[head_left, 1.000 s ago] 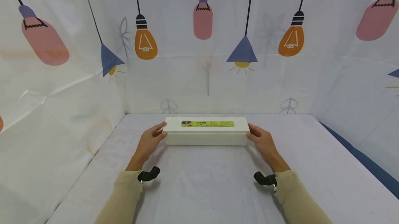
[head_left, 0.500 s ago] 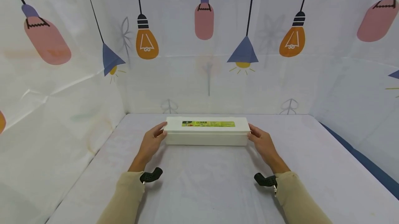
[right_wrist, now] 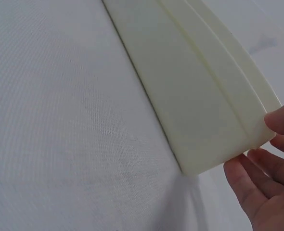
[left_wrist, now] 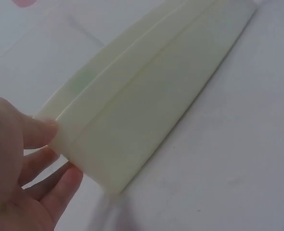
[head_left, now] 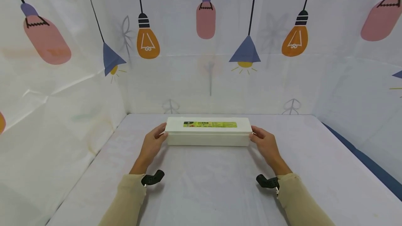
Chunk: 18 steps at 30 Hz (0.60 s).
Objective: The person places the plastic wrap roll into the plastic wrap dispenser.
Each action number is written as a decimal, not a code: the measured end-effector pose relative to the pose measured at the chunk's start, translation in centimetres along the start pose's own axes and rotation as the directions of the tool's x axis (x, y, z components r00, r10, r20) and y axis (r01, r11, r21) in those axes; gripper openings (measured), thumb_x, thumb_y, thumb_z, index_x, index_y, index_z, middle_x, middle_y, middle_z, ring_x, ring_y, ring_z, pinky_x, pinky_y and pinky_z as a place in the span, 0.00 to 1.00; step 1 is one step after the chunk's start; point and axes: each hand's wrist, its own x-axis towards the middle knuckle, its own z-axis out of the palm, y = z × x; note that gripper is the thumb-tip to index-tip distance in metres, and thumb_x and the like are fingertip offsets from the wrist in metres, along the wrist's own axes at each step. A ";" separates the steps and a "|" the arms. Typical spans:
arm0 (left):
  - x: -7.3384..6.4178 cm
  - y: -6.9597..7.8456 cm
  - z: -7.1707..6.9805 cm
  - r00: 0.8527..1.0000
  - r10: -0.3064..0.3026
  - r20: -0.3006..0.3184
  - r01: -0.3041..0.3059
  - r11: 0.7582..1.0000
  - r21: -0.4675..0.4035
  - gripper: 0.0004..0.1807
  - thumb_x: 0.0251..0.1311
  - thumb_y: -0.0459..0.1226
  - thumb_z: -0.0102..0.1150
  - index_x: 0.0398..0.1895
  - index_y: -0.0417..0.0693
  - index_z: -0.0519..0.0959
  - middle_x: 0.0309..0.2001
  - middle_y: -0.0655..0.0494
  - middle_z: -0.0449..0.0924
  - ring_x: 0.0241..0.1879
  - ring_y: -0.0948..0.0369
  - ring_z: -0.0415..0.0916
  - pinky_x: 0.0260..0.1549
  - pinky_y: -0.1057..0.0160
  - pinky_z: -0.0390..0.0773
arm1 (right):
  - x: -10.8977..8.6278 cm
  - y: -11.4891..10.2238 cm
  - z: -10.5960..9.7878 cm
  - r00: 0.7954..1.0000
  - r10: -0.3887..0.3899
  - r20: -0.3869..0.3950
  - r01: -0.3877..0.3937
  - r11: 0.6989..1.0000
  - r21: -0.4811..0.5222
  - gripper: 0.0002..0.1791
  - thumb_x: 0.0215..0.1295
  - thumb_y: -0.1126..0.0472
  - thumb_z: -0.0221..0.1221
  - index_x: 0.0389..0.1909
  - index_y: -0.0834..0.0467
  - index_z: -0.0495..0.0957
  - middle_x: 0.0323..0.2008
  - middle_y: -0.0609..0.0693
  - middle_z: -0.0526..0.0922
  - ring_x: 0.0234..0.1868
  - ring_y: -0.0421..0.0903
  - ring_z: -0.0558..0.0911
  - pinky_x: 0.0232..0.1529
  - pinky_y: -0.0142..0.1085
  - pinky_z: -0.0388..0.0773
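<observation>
A long, pale white lidded box [head_left: 208, 140] lies crosswise toward the back of the white-covered table, a seam running between lid and base. On its top is a yellow-green label [head_left: 210, 124] with small print. My left hand [head_left: 153, 144] holds the box's left end; in the left wrist view the thumb presses the upper front corner and the fingers [left_wrist: 67, 185] curl at the end face. My right hand [head_left: 265, 145] grips the other end, with the right thumb [right_wrist: 282, 118] at the lid's corner and the fingers below. The box's back side is hidden.
White sheets printed with hanging lamps [head_left: 244, 53] enclose the table [head_left: 207, 187] at the back and both sides. A blue strip [head_left: 361, 156] shows along the right edge. Black wrist devices [head_left: 153, 177] sit on both forearms.
</observation>
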 end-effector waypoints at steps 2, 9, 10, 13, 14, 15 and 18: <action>-0.2 0.1 0.0 1.000 -0.005 -0.010 0.005 0.999 0.048 0.28 0.73 0.37 0.56 0.75 0.50 0.66 0.71 0.46 0.68 0.66 0.48 0.70 0.64 0.48 0.70 | 0.0 0.0 0.0 1.000 -0.001 0.000 0.001 1.000 -0.018 0.27 0.74 0.62 0.56 0.70 0.66 0.67 0.68 0.61 0.71 0.67 0.57 0.71 0.65 0.49 0.70; -1.0 0.6 0.1 0.996 0.074 -0.056 -0.059 0.971 0.230 0.27 0.71 0.38 0.58 0.71 0.43 0.69 0.67 0.44 0.72 0.63 0.46 0.73 0.56 0.47 0.77 | -0.1 -0.4 -0.3 1.000 -0.028 -0.004 0.027 0.993 -0.116 0.27 0.74 0.60 0.57 0.69 0.67 0.69 0.67 0.62 0.72 0.65 0.58 0.74 0.63 0.50 0.73; -1.1 0.7 0.1 0.994 0.088 -0.062 -0.070 0.967 0.244 0.26 0.71 0.38 0.58 0.70 0.42 0.70 0.67 0.43 0.72 0.62 0.46 0.74 0.56 0.47 0.77 | -0.2 -0.4 -0.4 1.000 -0.031 -0.002 0.030 0.990 -0.138 0.27 0.74 0.60 0.57 0.69 0.66 0.68 0.67 0.62 0.72 0.65 0.58 0.74 0.63 0.50 0.73; -1.1 0.8 0.3 0.987 0.134 -0.087 -0.103 0.950 0.294 0.24 0.70 0.36 0.58 0.68 0.41 0.73 0.65 0.41 0.73 0.61 0.46 0.74 0.56 0.48 0.77 | -0.5 -0.7 -0.8 0.998 -0.058 0.006 0.058 0.974 -0.220 0.27 0.75 0.59 0.55 0.70 0.67 0.67 0.68 0.63 0.71 0.65 0.60 0.74 0.62 0.52 0.73; -1.1 0.8 0.3 0.984 0.154 -0.090 -0.119 0.941 0.316 0.24 0.70 0.36 0.59 0.67 0.41 0.73 0.65 0.40 0.73 0.61 0.45 0.74 0.56 0.48 0.77 | -0.5 -0.8 -0.9 0.998 -0.064 0.006 0.064 0.966 -0.249 0.27 0.76 0.59 0.54 0.70 0.67 0.67 0.68 0.63 0.70 0.65 0.60 0.73 0.62 0.54 0.73; -1.1 0.9 0.2 0.981 0.174 -0.091 -0.133 0.930 0.343 0.23 0.70 0.36 0.59 0.67 0.41 0.74 0.64 0.40 0.74 0.60 0.45 0.75 0.55 0.48 0.78 | -0.6 -0.9 -1.0 0.998 -0.070 0.008 0.069 0.957 -0.280 0.27 0.76 0.58 0.54 0.70 0.66 0.67 0.69 0.63 0.70 0.66 0.61 0.73 0.62 0.55 0.72; -1.3 1.1 0.2 0.967 0.238 -0.088 -0.180 0.888 0.423 0.22 0.69 0.36 0.59 0.65 0.40 0.76 0.61 0.38 0.76 0.58 0.44 0.76 0.52 0.47 0.79 | -0.9 -1.3 -1.2 0.997 -0.080 -0.004 0.073 0.929 -0.364 0.27 0.77 0.56 0.52 0.70 0.65 0.68 0.68 0.63 0.70 0.66 0.63 0.71 0.62 0.58 0.71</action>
